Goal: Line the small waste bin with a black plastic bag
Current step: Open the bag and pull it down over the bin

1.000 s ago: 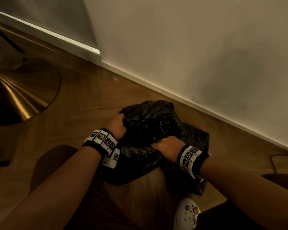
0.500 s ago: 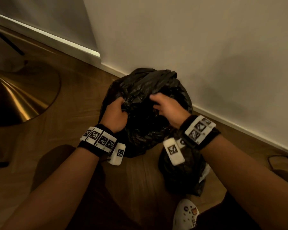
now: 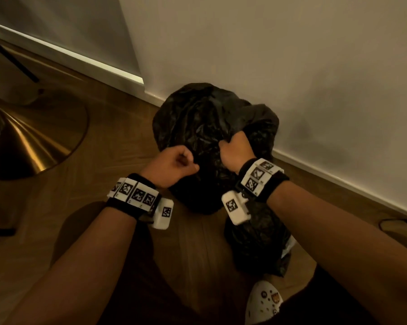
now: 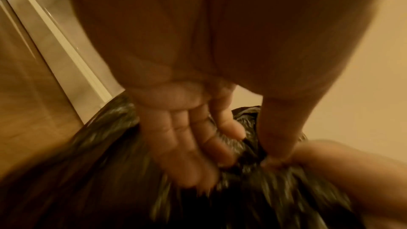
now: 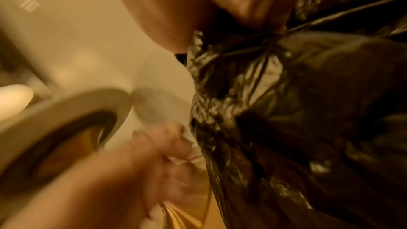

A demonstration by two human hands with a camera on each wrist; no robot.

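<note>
A crumpled black plastic bag (image 3: 197,118) stands puffed up on the wooden floor against the wall. My left hand (image 3: 174,165) pinches a fold at its near side, the plastic caught between curled fingers (image 4: 198,145) and thumb. My right hand (image 3: 235,148) grips a gathered bunch of the same bag (image 5: 308,111) just to the right, the two hands close together. The left wrist view shows the bag (image 4: 88,180) under the hand. No waste bin shows in any view; I cannot tell whether it is under the bag.
A second dark bag (image 3: 256,249) lies on the floor under my right wrist. A brass cone-shaped base (image 3: 33,141) stands at the left. The white skirting board (image 3: 338,177) runs behind the bag. A white clog (image 3: 263,303) is at the bottom, and a cable (image 3: 399,221) at far right.
Over the last second both hands carried the bag away from me to the wall, and it puffed up. In the last half second the hands hardly moved.
</note>
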